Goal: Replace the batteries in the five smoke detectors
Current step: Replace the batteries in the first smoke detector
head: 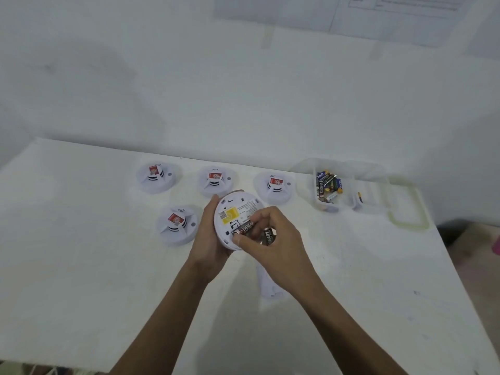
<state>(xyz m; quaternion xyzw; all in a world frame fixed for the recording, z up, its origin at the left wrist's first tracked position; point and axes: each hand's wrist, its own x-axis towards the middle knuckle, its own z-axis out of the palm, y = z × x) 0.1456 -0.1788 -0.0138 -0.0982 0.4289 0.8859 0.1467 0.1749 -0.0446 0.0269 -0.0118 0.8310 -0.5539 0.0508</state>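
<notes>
Fingers (266, 216) of right hand (273, 242) pinch a battery (245, 227) (second battery (268, 236) palmed); left hand (207, 239) grips the detector (238, 208).

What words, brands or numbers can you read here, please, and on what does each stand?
"EVEREAD", end hidden: battery in the held detector.
"EADY": second battery in the right hand.
"EVEREADY", faintly: a boxed battery in the clear box.
Too blurred to read: yellow label, red stickers, wall paper, the detector's small print.
</notes>
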